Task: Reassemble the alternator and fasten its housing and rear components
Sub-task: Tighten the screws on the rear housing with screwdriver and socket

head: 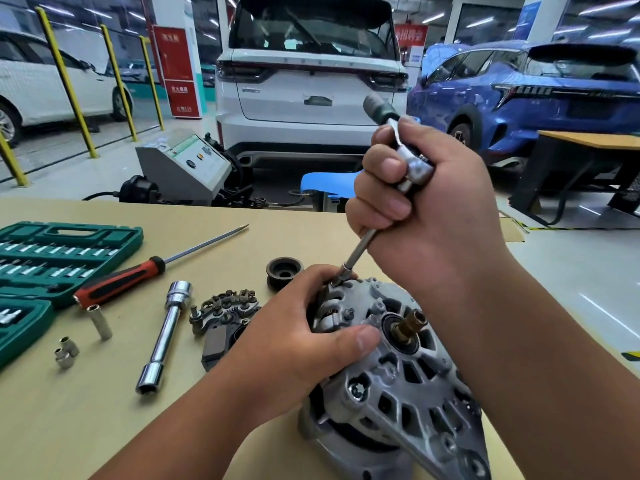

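My left hand (304,327) grips the alternator (408,386) on the table (104,427) while my right hand (422,216) curls round the ratchet (414,168), whose socket (341,275) meets a housing bolt; driven at this tilt, I judge, it could slip or cross-thread.

Light: bright, even, from ceiling strip lights (479,21)
Glare: white streaks on the floor (606,315), right
Edges: bowed by wide-angle lens
Blur: ratchet (382,110) grip
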Available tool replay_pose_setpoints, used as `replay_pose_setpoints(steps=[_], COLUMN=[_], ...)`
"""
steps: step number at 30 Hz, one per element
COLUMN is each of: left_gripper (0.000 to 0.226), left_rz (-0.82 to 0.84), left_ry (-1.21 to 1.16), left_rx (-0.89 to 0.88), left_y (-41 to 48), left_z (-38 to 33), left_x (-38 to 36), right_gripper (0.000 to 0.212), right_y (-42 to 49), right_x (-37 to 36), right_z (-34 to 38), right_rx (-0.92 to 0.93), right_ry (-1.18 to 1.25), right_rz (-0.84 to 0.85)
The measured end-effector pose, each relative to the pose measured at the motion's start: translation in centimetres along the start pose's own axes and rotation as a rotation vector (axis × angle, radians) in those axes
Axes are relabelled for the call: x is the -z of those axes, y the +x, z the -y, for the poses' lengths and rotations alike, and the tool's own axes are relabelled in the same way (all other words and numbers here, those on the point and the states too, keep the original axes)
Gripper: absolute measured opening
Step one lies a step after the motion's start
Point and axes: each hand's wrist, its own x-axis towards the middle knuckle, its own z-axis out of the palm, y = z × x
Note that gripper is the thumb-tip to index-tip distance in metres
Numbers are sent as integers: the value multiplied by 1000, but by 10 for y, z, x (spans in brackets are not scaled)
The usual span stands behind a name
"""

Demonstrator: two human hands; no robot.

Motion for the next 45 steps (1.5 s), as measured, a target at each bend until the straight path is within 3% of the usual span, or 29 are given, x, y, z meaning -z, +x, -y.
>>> replay_pose_setpoints(steps=[4,7,10,19,29,32,39,45], left_gripper=[58,60,62,61,56,49,53,63], left_rz=[12,16,-4,-41,-74,-110,-372,-419], left_ry=[-13,-23,6,48,-4,-75,-144,-116], left_rx=[-6,3,5,-27,13,76,161,189], left_y=[1,0,-2,-3,2,8,15,15], left_z=[0,-1,0,0,5,3,6,7], left_x=[1,2,1,-2,-1,0,-1,3], right_gripper=[27,28,26,18,18,17,15,15], right_y=[-7,-7,-4,-1,2,-4,-16,-10], right_x=[-6,-7,-5,4,17,12,-5,-6], right_z=[-7,-7,-3,3,39,47,42,22], right_rx=[147,162,99,-102,10,-6,-149,-207], right_ry=[1,1,-39,-140,64,14,-79,-27], right_rz=[-159,-179,-100,358,171,217,396,356])
